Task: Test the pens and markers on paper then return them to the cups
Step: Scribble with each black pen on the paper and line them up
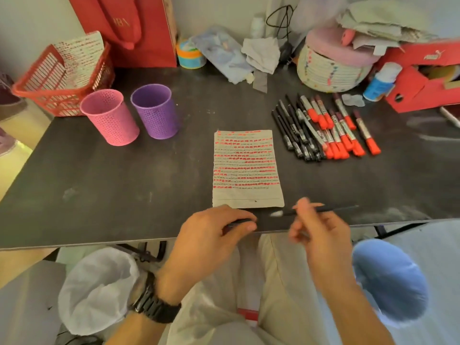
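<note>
A sheet of paper (246, 170), covered in rows of red and dark marks, lies mid-table. Just below it, my right hand (321, 230) pinches a thin black pen (331, 209) with its pale tip pointing left; the hand is motion-blurred. My left hand (214, 230) grips a short black piece (236, 222), likely the pen's cap, at the table's front edge. A pile of black pens (293, 131) and red-capped markers (341, 128) lies to the right of the paper. A pink mesh cup (110, 118) and a purple mesh cup (155, 112) stand upright at the left, with no pens showing.
A red basket (62, 80) sits behind the cups, beside a red bag (132, 28). A woven basket (331, 70), a red shoebox (423, 78) and a blue-white bottle (379, 83) crowd the back right. A lined bin (99, 290) stands under the table's front edge (99, 242).
</note>
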`<state>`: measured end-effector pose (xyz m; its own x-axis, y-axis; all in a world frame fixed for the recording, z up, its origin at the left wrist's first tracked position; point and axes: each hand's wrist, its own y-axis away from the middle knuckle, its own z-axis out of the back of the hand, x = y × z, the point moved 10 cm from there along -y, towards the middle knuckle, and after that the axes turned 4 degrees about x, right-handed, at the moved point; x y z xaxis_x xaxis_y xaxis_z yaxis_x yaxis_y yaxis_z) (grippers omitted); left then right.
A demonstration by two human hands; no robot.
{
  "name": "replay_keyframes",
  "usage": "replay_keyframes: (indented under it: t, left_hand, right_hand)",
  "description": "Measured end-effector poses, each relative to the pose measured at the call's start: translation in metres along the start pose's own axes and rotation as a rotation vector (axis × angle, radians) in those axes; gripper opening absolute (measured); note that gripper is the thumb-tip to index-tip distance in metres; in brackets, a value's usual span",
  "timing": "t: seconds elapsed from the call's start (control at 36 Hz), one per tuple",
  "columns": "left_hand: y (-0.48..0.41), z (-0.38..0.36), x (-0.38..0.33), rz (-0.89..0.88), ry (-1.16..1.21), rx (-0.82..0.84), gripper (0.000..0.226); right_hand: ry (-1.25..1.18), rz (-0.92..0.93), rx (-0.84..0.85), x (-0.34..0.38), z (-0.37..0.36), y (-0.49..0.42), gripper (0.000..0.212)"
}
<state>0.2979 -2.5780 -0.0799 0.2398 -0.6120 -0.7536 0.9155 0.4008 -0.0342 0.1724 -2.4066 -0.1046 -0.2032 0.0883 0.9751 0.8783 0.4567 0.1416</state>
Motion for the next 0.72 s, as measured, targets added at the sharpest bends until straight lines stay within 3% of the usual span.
replay_keyframes:
  t: [0.06, 0.17, 0.36, 0.47, 0.61, 0.72]
  left_hand:
    - [-0.001, 0.022, 0.012, 0.048, 0.024, -0.12, 0.016]
    - [-0.008, 0.048, 0.031, 0.134, 0.081, -0.244, 0.037]
    - [-0.058, 0.01, 0.024, 0.146, 0.093, -0.118, 0.047]
    - [-0.08, -0.02, 0.014, 0.12, -0.048, -0.054, 0.042]
    - [-0.097, -0.04, 0.012, 0.022, -0.172, -0.055, 0.071]
    - [-0.097, -0.039, 0.012, 0.009, -0.157, -0.087, 0.075]
  right_hand:
    - [-0.064, -0.022, -0.101, 0.007, 0.027, -0.017, 0.028]
    - [0.029, -0.052, -0.063, 0.016, 0.04, -0.043, 0.015]
    - [0.027, -0.092, 0.028, 0.004, 0.008, -0.083, 0.019]
    - [0.08, -0.059, 0.062, 0.006, -0.006, -0.1, 0.018]
    - [0.261, 0.004, 0.08, 0.007, -0.015, -0.122, 0.022]
    - [0.352, 0.041, 0.127, 0.008, -0.025, -0.119, 0.018]
